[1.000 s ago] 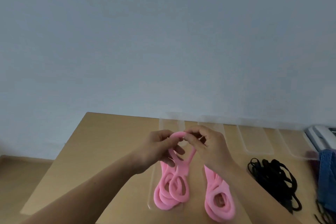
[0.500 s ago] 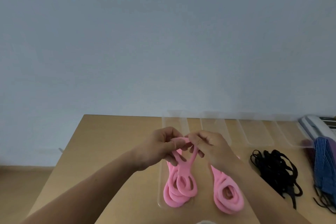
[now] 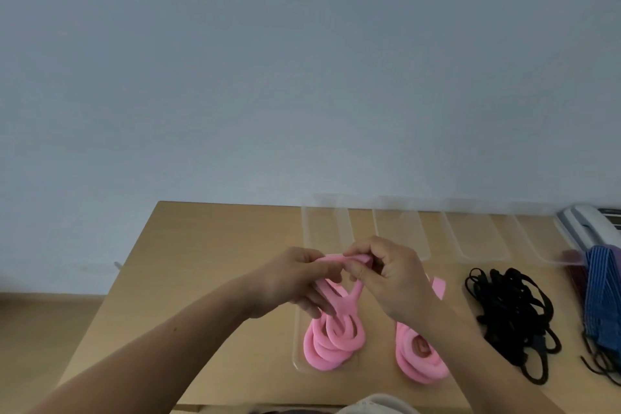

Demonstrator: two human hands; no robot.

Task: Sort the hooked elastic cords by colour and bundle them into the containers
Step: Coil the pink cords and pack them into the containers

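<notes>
Head camera, looking down at the wooden table [image 3: 201,262], and you've got both hands raised just above it, meeting in the middle. Your left hand [image 3: 295,282] has its fingers curled around the top of the pink cord [image 3: 346,306], and your right hand [image 3: 393,279] pinches that same top fold between thumb and fingertips, so the two grips are touching. Below your hands the cord splits into two strands, joins, and hangs down into the pink coils [image 3: 319,356] lying in the near clear container [image 3: 296,343]. Just right of that container, a second pink bundle [image 3: 420,363] sits on the bare table, partly hidden under your right forearm. Further right, well apart from the pink ones, a loose heap of black cords [image 3: 514,312] sprawls on the wood, and blue striped cords [image 3: 605,296] lie at the right edge, cut off by the frame. Along the far edge runs a row of clear containers [image 3: 400,232], side by side. A white device [image 3: 584,225] sits in the far right corner; I can't tell what it is.
</notes>
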